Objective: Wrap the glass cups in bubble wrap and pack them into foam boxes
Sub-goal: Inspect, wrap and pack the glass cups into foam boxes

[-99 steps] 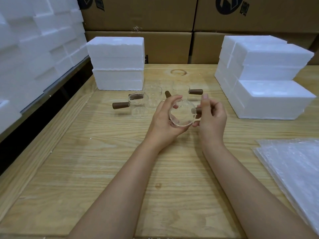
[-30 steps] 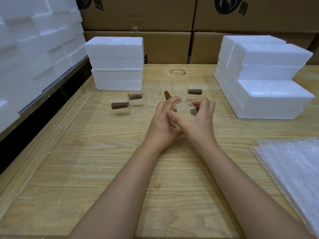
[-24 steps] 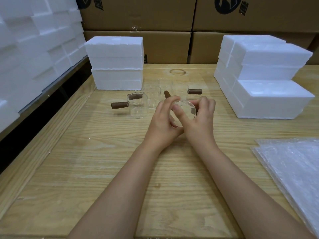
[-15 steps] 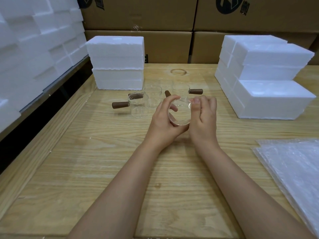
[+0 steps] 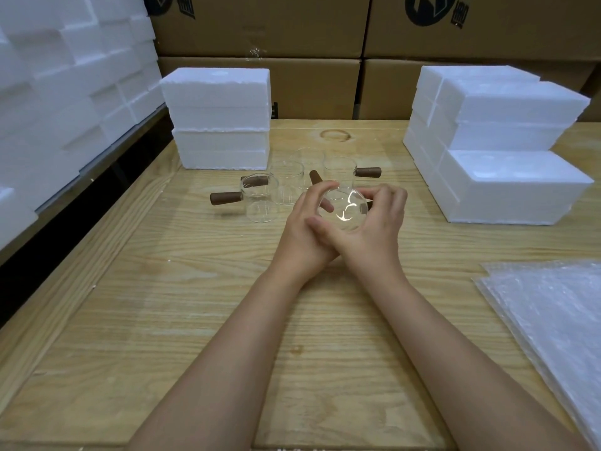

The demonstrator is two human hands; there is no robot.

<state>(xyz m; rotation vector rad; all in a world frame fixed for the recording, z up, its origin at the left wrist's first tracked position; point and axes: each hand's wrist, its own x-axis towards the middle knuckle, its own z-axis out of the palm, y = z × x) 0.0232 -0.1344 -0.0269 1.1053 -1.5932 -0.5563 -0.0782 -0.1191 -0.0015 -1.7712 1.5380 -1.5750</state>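
Both hands hold one clear glass cup [image 5: 345, 208] above the middle of the wooden table, its round end turned toward me. My left hand [image 5: 304, 232] grips its left side and my right hand [image 5: 374, 229] wraps the right side, thumb crossing under the cup. Its brown wooden handle is mostly hidden behind my right fingers. Behind my hands several more glass cups with brown handles [image 5: 260, 196] stand on the table. A stack of bubble wrap sheets [image 5: 549, 323] lies at the right front. White foam boxes are stacked at the back left [image 5: 218, 118] and back right [image 5: 500, 141].
A wall of white foam blocks [image 5: 65, 79] lines the left side past a dark gap at the table's edge. Brown cardboard cartons [image 5: 312, 53] close off the back. Bare wooden tabletop [image 5: 201, 304] lies in front of my hands.
My hands have turned the cup between them. The right thumb has slid under the cup against my left hand, and a bright glint now shows on the glass. The other cups have not moved.
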